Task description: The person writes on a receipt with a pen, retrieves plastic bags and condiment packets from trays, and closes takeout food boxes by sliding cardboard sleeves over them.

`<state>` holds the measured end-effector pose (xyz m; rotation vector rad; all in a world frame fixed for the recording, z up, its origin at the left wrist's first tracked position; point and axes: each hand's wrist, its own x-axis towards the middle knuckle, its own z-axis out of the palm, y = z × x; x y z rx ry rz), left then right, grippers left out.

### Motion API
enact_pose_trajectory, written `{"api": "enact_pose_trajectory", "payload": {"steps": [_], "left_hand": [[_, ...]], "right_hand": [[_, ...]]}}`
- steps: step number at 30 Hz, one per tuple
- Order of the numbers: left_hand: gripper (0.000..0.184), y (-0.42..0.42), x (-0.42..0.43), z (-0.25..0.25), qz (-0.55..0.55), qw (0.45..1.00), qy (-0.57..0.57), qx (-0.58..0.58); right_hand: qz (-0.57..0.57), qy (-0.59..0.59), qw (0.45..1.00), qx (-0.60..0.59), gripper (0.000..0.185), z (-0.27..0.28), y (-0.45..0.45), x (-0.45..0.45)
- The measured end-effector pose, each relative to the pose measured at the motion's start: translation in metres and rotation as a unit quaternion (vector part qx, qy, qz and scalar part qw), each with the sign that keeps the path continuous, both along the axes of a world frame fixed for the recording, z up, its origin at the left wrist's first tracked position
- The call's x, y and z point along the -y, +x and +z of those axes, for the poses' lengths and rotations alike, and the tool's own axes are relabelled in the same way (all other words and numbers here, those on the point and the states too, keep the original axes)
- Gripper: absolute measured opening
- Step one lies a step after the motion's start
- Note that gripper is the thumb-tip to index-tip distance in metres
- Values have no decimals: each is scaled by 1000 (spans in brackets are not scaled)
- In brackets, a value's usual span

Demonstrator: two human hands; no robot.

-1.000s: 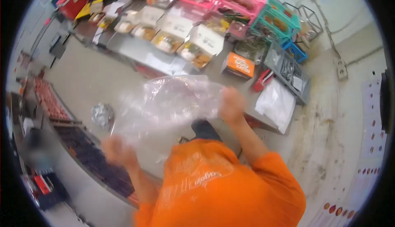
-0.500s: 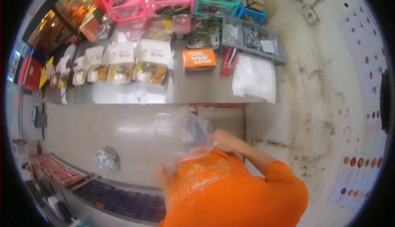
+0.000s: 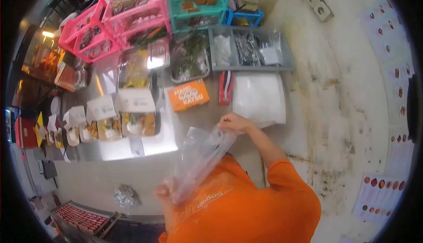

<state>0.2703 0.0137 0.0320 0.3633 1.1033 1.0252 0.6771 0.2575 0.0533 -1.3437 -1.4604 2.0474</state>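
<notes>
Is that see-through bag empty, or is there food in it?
It looks empty: the clear plastic bag spans between the left hand and right hand, thin and creased, with no food showing through.

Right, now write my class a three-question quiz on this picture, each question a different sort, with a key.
1. Multiple choice: what extends between the left hand and the right hand?
A) a cardboard lid
B) a clear plastic bag
C) a teal basket

2. True or false: the open food boxes stand left of the orange box in the picture.

3. Fill in: the last word printed on the orange box is ____.

Key: 1 B; 2 true; 3 KATSU.
</notes>
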Motion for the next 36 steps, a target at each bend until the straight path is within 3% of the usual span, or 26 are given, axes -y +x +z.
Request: {"api": "enact_pose_trajectory", "payload": {"steps": [3, 4, 5, 6, 8, 11, 13, 16, 19, 22, 25, 28, 29, 31, 33, 36], "left_hand": [[41, 10, -60, -2, 45, 983, 36, 172], [43, 16, -79, 1, 45, 978, 35, 200], [47, 26, -98, 13, 33, 992, 13, 119], [45, 28, -109, 9, 31, 996, -29, 73], [41, 30, -126, -4, 28, 993, -111, -21], [36, 27, -152, 0, -48, 945, -201, -253], [33, 36, -174, 15, -15, 944, -197, -262], [31, 42, -190, 31, 19, 948, -188, -256], [28, 48, -200, 28, 36, 952, -200, -231], [26, 58, -212, 29, 11, 947, -235, -219], [25, 63, -226, 24, -31, 948, -227, -220], [26, 62, -235, 26, -49, 953, -210, -214], [26, 61, -238, 28, -52, 954, -205, -211], [28, 58, -238, 29, -45, 954, -211, -210], [30, 55, -240, 30, -35, 952, -212, -216], [29, 50, -227, 33, -23, 949, -224, -222]], "right_hand": [[-57, 284, 949, 128, 18, -62, 43, -91], [-171, 210, 931, 247, 20, -60, 52, -136], [-205, 373, 849, 313, 18, -38, 58, -179], [-252, 394, 800, 377, 20, -35, 65, -223], [-218, 451, 738, 451, 23, -27, 69, -295], [-203, 366, 827, 376, 29, -49, 58, -385], [-189, 297, 873, 337, 32, -66, 44, -428], [-72, 395, 812, 424, 38, -88, 42, -447], [-192, 331, 896, 223, 37, -49, 72, -444], [-384, 165, 908, 40, 31, -11, 91, -428], [-381, 118, 916, 43, 29, 27, 105, -401], [-367, 244, 894, 82, 32, 15, 122, -388], [-269, 319, 885, 205, 30, 8, 124, -384], [-49, 435, 791, 427, 26, 4, 114, -370], [162, 285, 735, 593, 22, 7, 88, -350], [206, 233, 712, 629, 25, 4, 71, -339]]}}
